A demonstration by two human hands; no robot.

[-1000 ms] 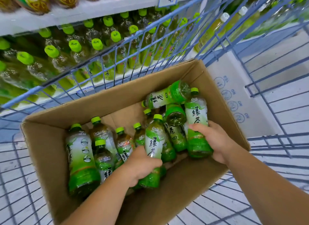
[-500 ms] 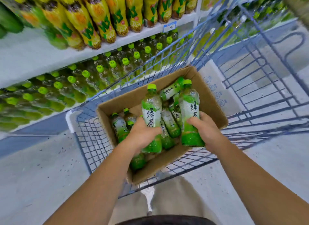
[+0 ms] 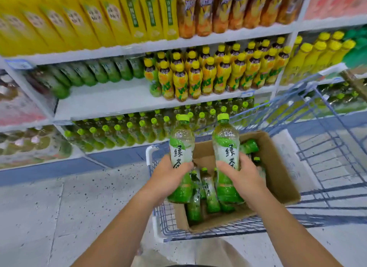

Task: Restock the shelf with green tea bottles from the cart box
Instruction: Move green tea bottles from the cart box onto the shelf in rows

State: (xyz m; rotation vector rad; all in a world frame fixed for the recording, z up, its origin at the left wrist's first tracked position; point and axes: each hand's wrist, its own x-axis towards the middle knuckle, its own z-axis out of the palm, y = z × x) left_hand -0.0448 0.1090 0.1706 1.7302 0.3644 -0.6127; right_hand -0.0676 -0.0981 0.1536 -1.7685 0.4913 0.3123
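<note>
In a shop aisle, above a speckled floor (image 3: 49,211), shelving fills the far side. At far left the top board carries yellow cartons (image 3: 111,18). Below them dark green bottles (image 3: 89,74) stand toward the back of the middle shelf (image 3: 111,101), with white board showing in front of them. The low shelf (image 3: 127,148) beneath holds rows of green-capped tea (image 3: 119,131), packed close. Nearer the middle, the left hand (image 3: 168,179) grips the left bottle (image 3: 181,145) around the lower part of its label. The bottle is upright, cap up, over the left edge of the box (image 3: 278,167). Behind it on the middle shelf stand yellow-capped drinks (image 3: 208,76) in a tight block. Just beside the left bottle, but not touching it, is the right bottle (image 3: 226,145), also upright with its green cap up. The right hand (image 3: 244,177) is wrapped around its lower label, thumb across the front. The two hands are apart, each clamped on its own bottle at about the same height. Below and between them more tea bottles (image 3: 208,189) lie loose in the open cardboard box, caps toward the shelving, and one (image 3: 249,146) lies at the box's far side behind the right bottle. The box sits in a blue wire cart (image 3: 327,167), whose basket stretches away to the right. Beyond it, at far right, yellow bottles (image 3: 321,54) stand in the next bay.
</note>
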